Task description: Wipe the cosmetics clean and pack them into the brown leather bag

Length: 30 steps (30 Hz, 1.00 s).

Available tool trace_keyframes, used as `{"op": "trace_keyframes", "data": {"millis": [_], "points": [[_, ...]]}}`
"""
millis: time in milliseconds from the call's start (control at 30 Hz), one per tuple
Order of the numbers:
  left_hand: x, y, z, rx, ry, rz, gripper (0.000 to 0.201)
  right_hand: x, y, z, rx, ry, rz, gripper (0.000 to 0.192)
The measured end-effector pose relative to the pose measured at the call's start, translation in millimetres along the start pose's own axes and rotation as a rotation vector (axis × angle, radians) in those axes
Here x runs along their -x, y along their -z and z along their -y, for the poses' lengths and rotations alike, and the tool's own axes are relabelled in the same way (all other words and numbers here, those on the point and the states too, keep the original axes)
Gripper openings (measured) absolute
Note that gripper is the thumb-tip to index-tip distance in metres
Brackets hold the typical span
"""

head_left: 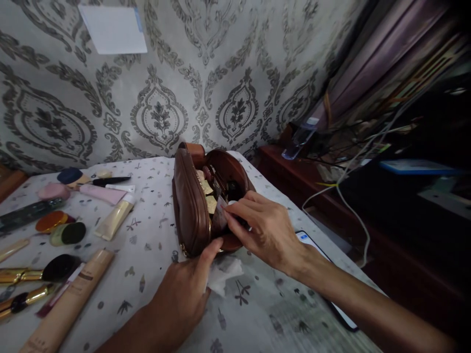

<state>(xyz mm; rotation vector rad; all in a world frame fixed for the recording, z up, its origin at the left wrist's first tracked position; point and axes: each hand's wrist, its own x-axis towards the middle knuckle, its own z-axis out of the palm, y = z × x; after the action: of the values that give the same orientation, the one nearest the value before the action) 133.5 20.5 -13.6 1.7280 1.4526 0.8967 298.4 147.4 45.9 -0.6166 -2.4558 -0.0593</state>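
Note:
A brown leather makeup bag (191, 201) stands unzipped on the patterned cloth, with several small items inside, some of them yellowish and others dark. Over its opening my right hand (267, 230) is closed, thumb and fingertips pinching a small pale printed packet (221, 213) partly inside the bag. At the bag's near corner, my left hand (182, 294) is closed round a crumpled white tissue (226, 274), its thumb resting against the zipped edge. The fingers of that hand are partly hidden below.
Makeup lies to the left: a beige tube (69, 304), a cream tube (116, 215), a pink tube (103, 193), a black-capped jar (68, 234) and brushes (61, 267). A phone (346, 314) lies under my right forearm. A clear bottle (300, 139) and cables (362, 215) are at right.

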Motion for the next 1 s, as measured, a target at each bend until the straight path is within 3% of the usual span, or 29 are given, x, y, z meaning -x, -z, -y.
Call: {"op": "trace_keyframes", "data": {"millis": [167,267,467,633,1000], "points": [[2.9,0.1,0.5,0.055,0.003,-0.029,0.078,-6.2,6.6,-4.4,-0.030,-0.022,0.006,0.029],[5.1,0.2,0.4,0.038,0.012,-0.018,0.081,-13.9,10.0,-12.2,-0.058,0.066,0.065,0.024],[6.8,0.8,1.9,0.042,0.013,-0.013,0.079,-30.5,18.5,-25.7,-0.055,0.238,0.383,0.035],[6.0,2.1,4.8,0.046,0.015,-0.003,0.079,-48.9,20.3,-23.9,0.035,0.280,0.646,0.014],[4.9,-3.2,16.0,0.038,0.036,-0.021,0.077,-45.3,13.0,-29.3,0.095,0.306,0.532,0.014]]}}
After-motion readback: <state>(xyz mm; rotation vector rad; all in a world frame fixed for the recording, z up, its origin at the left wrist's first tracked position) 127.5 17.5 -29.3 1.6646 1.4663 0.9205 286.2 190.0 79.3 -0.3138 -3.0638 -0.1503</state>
